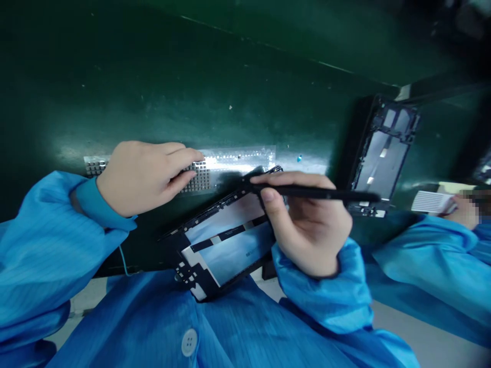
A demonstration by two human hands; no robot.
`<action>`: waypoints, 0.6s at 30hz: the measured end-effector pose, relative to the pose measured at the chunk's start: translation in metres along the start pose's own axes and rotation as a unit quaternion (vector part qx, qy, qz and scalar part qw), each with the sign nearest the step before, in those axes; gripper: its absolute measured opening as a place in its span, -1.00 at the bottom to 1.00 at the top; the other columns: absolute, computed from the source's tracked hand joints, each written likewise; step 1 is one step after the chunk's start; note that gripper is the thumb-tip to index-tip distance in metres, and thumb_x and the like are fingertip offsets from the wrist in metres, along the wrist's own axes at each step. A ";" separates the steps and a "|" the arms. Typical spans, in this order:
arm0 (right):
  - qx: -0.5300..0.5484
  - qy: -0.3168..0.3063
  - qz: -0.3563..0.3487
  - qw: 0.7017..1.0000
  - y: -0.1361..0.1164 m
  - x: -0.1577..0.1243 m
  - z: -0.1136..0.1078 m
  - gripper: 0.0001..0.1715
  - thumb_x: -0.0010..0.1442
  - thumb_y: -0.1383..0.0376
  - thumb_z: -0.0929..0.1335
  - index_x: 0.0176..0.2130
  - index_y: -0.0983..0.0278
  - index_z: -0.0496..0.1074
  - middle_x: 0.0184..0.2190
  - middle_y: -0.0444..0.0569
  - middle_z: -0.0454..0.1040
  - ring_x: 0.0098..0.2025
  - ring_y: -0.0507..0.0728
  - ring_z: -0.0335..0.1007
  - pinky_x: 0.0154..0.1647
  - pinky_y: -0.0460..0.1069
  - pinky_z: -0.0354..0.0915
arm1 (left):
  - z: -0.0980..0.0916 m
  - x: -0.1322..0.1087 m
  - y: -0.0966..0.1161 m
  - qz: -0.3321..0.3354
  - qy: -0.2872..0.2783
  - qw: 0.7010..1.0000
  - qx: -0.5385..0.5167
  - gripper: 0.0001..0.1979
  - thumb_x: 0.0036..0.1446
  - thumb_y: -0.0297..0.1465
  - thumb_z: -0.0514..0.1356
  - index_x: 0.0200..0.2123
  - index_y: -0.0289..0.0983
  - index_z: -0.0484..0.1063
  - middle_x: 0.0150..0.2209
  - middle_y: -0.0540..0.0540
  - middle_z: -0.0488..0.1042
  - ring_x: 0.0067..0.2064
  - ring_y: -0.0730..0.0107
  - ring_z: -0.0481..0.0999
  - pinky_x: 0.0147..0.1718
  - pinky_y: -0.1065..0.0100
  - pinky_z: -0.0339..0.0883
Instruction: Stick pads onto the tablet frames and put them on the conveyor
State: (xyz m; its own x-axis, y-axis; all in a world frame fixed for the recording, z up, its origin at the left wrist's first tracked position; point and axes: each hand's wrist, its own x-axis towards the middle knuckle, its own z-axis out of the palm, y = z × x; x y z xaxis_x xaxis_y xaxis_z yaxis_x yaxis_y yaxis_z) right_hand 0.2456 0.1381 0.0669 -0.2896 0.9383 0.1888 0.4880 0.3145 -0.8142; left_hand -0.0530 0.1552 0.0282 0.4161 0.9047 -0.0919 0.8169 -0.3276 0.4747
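My left hand [141, 176] rests over a clear plastic sheet [238, 159] bearing rows of small grey square pieces [200, 176]. Its index finger and thumb are apart, with their tips on or just above the squares. A slim black pen-shaped tool [326, 193] is gripped in my right hand [307, 220], between thumb and index finger. The tool's tip points left, near the sheet; its exact kind cannot be made out. Below that hand, a phone frame [230, 250] with a bluish inner surface lies tilted at the table's front edge, partly covered by my right hand.
On the right stands a black stack with another phone frame [379, 158] on top. Farther right, a co-worker's hand [466, 209] is beside a white ridged block [431, 202]. A small blue bit [299, 158] lies on the green table [153, 102].
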 end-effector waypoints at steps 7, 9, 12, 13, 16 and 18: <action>0.081 -0.240 -0.024 0.967 0.028 0.080 0.014 -0.64 0.60 -0.02 0.54 0.08 0.20 0.71 0.03 0.03 0.80 0.11 0.27 0.80 0.23 0.17 0.71 | -0.002 0.002 0.005 -0.006 -0.015 0.999 0.034 -0.49 0.62 -0.10 0.06 0.37 0.02 0.69 -0.05 -0.14 0.81 -0.06 -0.02 0.78 -0.23 0.14 0.45; 0.093 -0.247 -0.009 0.964 0.033 0.082 0.017 -0.62 0.59 -0.04 0.55 0.08 0.21 0.71 0.03 0.04 0.80 0.12 0.27 0.79 0.24 0.16 0.70 | -0.001 0.002 0.006 -0.005 -0.020 0.999 0.045 -0.48 0.63 -0.11 0.03 0.37 0.03 0.69 0.06 -0.14 0.82 -0.04 -0.01 0.78 -0.24 0.14 0.44; 0.107 -0.242 0.003 0.964 0.032 0.077 0.017 -0.63 0.59 -0.02 0.55 0.08 0.21 0.71 0.03 0.05 0.80 0.13 0.27 0.79 0.27 0.16 0.69 | -0.001 0.001 0.007 -0.007 -0.025 0.999 0.047 -0.48 0.64 -0.11 0.01 0.38 0.03 0.67 0.11 -0.14 0.82 0.00 -0.01 0.78 -0.22 0.15 0.44; 0.107 -0.240 0.005 0.965 0.031 0.077 0.017 -0.63 0.57 -0.03 0.56 0.08 0.21 0.72 0.02 0.04 0.80 0.13 0.28 0.79 0.28 0.17 0.69 | -0.001 0.001 0.007 -0.008 -0.023 0.999 0.043 -0.48 0.64 -0.11 0.02 0.39 0.03 0.66 0.11 -0.14 0.82 0.00 0.00 0.78 -0.21 0.15 0.45; 0.117 -0.246 0.025 0.962 0.030 0.085 0.019 -0.57 0.49 -0.10 0.62 0.01 0.19 0.74 -0.03 0.00 0.79 0.09 0.28 0.79 0.29 0.21 0.71 | -0.001 0.002 0.004 -0.004 -0.013 1.000 0.025 -0.50 0.62 -0.10 0.06 0.38 0.04 0.67 0.00 -0.14 0.82 -0.04 -0.01 0.78 -0.23 0.15 0.43; 0.164 -0.250 0.059 0.952 0.030 0.092 0.018 -0.47 0.38 -0.19 0.67 -0.05 0.18 0.73 -0.07 -0.02 0.80 0.03 0.26 0.80 0.26 0.23 0.74 | -0.001 0.003 0.000 -0.004 -0.007 1.000 0.015 -0.51 0.60 -0.09 0.09 0.36 0.03 0.68 -0.13 -0.13 0.78 -0.09 -0.02 0.78 -0.25 0.15 0.41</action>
State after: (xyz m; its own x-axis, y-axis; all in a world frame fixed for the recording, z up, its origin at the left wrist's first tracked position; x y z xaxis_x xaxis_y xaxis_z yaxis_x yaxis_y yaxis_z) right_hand 0.2187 0.2309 0.0497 -0.6441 0.7534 -0.1324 0.2809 0.0719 -0.9570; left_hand -0.0527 0.1586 0.0289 0.4149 0.9034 -0.1082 0.8320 -0.3286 0.4470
